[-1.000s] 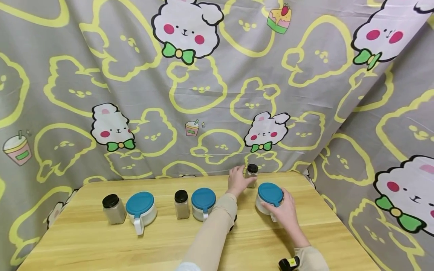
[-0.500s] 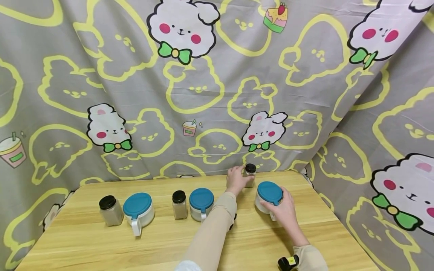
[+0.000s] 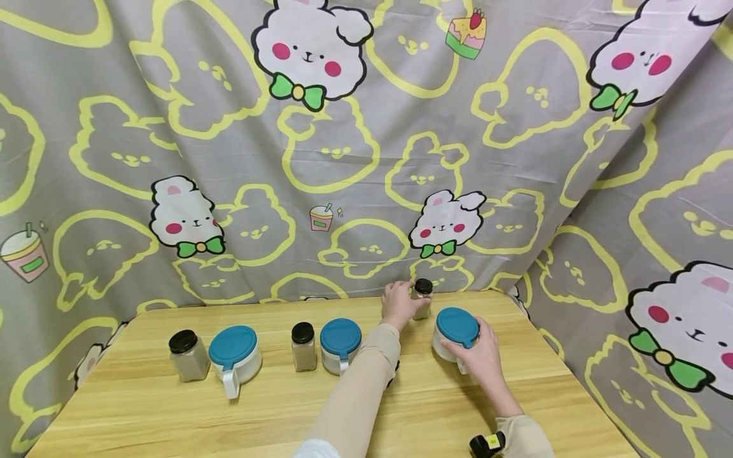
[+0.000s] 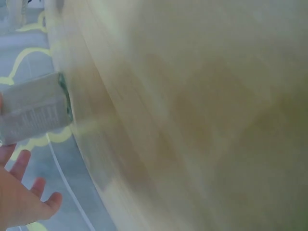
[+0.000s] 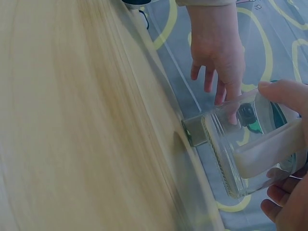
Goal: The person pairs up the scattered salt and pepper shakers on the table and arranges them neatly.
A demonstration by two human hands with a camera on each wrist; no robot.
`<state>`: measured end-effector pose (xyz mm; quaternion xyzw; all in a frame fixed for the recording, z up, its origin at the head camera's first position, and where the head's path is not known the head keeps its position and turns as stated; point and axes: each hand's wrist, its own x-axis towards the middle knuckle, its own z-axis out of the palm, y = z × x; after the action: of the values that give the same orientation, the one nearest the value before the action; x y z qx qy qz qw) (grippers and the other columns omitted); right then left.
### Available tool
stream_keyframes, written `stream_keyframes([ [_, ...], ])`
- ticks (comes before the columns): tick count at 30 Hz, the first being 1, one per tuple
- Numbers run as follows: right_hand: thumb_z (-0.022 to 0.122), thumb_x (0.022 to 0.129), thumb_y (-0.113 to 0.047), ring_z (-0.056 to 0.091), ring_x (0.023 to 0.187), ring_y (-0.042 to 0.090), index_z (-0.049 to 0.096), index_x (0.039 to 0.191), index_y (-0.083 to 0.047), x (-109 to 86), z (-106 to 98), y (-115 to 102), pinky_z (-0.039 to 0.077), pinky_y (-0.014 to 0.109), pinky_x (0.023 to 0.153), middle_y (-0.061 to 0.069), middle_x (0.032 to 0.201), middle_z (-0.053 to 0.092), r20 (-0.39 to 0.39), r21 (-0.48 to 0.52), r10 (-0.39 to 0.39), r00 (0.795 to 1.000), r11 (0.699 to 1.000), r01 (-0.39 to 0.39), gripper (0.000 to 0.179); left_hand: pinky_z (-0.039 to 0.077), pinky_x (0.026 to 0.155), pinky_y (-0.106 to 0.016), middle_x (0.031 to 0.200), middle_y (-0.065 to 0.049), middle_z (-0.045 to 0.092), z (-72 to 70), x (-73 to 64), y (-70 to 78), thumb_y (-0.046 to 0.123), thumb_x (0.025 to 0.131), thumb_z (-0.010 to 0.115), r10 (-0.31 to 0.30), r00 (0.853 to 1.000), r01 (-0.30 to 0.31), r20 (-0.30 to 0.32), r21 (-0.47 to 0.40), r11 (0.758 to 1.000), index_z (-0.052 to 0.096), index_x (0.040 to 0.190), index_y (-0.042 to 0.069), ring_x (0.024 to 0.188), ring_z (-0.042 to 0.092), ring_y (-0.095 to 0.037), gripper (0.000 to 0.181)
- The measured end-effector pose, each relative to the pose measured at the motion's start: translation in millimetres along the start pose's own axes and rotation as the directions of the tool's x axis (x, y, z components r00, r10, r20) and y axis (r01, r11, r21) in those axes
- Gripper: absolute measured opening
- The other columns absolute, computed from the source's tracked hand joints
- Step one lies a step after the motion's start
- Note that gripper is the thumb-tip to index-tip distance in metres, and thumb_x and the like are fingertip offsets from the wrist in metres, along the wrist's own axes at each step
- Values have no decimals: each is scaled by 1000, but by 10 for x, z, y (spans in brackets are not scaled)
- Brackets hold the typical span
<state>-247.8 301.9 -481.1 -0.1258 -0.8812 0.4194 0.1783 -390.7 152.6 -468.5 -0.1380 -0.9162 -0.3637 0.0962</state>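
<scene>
At the back of the table, my left hand (image 3: 399, 304) holds a small square glass spice jar (image 3: 422, 309) with a black lid, thumb in front and fingers behind. Close up in the left wrist view, the jar's (image 4: 36, 108) base is right at the table surface, and the lower fingers (image 4: 19, 166) spread free below it. My right hand (image 3: 483, 357) grips a round glass seasoning jar (image 3: 457, 326) with a blue lid from its right side. Its white handle (image 5: 269, 151) shows through the clear glass in the right wrist view.
To the left stand two more blue-lidded jars, one at far left (image 3: 235, 353) and one mid-table (image 3: 340, 343) partly behind my left forearm. Beside each is a black-lidded jar, one at far left (image 3: 189, 356) and one mid-table (image 3: 304, 347). A patterned curtain (image 3: 355, 159) hangs behind the wooden table (image 3: 258, 426).
</scene>
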Motion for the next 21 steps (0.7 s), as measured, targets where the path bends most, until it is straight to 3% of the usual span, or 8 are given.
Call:
stream_keyframes([
  [9, 83, 74, -36, 30, 135, 46, 27, 148, 3, -13, -14, 1, 30, 65, 108, 30, 148, 32, 0, 5, 5, 1000, 1000, -5, 100, 40, 104, -46, 133, -6, 60, 10, 6, 15, 51, 79, 76, -13, 1000, 13, 7, 29, 1000, 60, 135, 20, 125, 49, -32, 67],
  [21, 83, 74, -36, 30, 135, 46, 28, 147, 4, -19, -14, 9, 29, 66, 108, 29, 147, 32, 0, 4, 6, 1000, 1000, -6, 100, 39, 104, -45, 130, -3, 62, 5, -20, 31, 54, 74, 79, -36, 999, 36, -6, 21, 999, 66, 127, 20, 124, 49, -29, 65],
])
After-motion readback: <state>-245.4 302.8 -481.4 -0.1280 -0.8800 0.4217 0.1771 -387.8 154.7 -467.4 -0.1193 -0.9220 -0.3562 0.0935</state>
